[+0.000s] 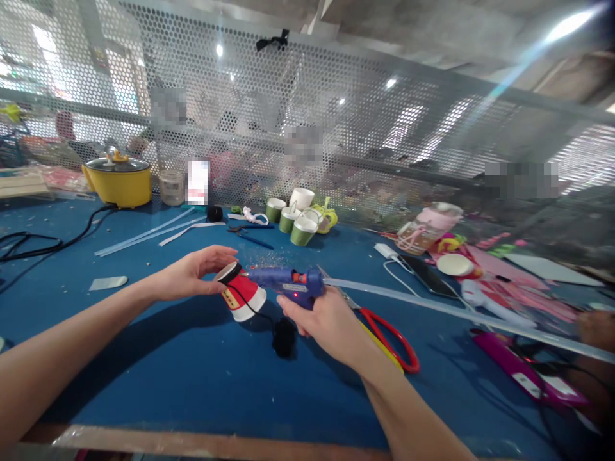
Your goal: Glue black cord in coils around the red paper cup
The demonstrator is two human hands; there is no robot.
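My left hand (204,272) is closed around the side of a small red and white paper cup (245,298), which lies tilted above the blue table. A black band runs round one end of the cup, and a black cord leads from it to a fuzzy black pom-pom (284,337). My right hand (331,320) grips a blue hot glue gun (283,282), its nozzle touching or very close to the black band. From the gun's back a long clear glue stick (432,304) stretches to the right. Scissors (391,339) with red and yellow handles lie partly under my right wrist.
Green and white cups (302,229) stand at the back, near pliers (252,238). A yellow electric pot (118,182), a jar (172,187) and a lit phone (198,182) are back left. To the right lie a dark phone (427,275), a magenta power strip (528,371) and another person's hand (596,330).
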